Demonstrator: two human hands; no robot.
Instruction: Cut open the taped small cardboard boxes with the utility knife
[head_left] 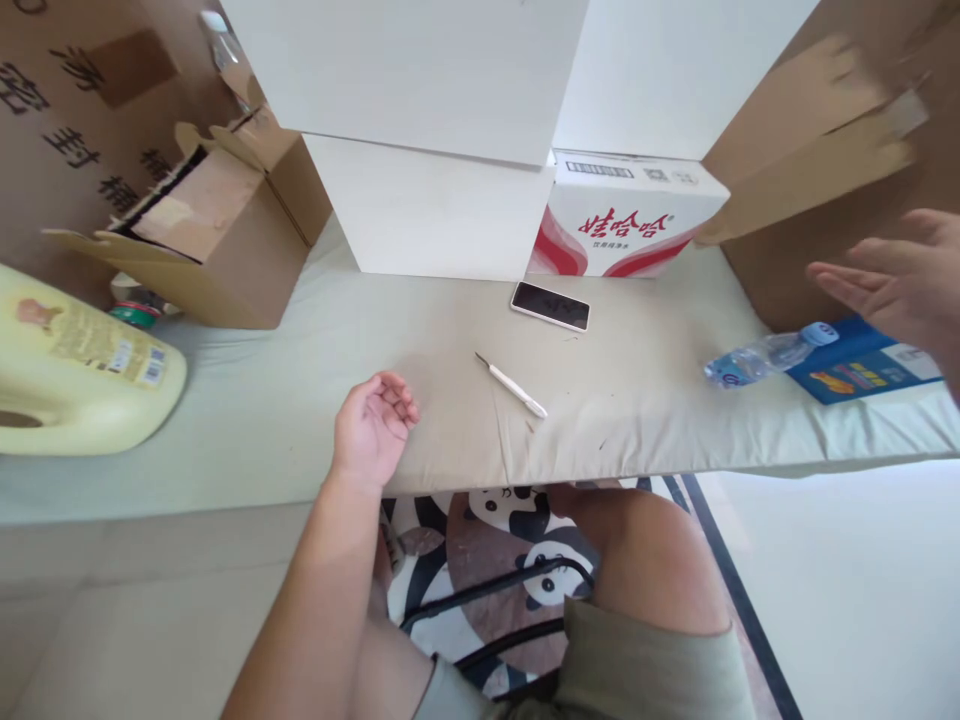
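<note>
My left hand [377, 428] rests palm up near the front edge of the cloth-covered surface, fingers loosely curled and nothing in it. To its right lies a slim white-handled tool [517, 390] with a thin dark tip, like a craft knife; they do not touch. Behind that tool a phone [551, 306] lies flat, its screen dark. At the far right my right hand [892, 275] is raised with its fingers stretched out, holding nothing. Below it a clear plastic bottle [769, 357] with a pale blue cap leans against a blue box [862, 375].
Tall white panels [427, 210] and a red-and-white carton [622, 220] stand at the back. Open cardboard boxes [240, 250] and a big yellow jug [90, 370] occupy the left. A large brown carton [795, 240] borders the right. My knees are below the front edge [450, 485].
</note>
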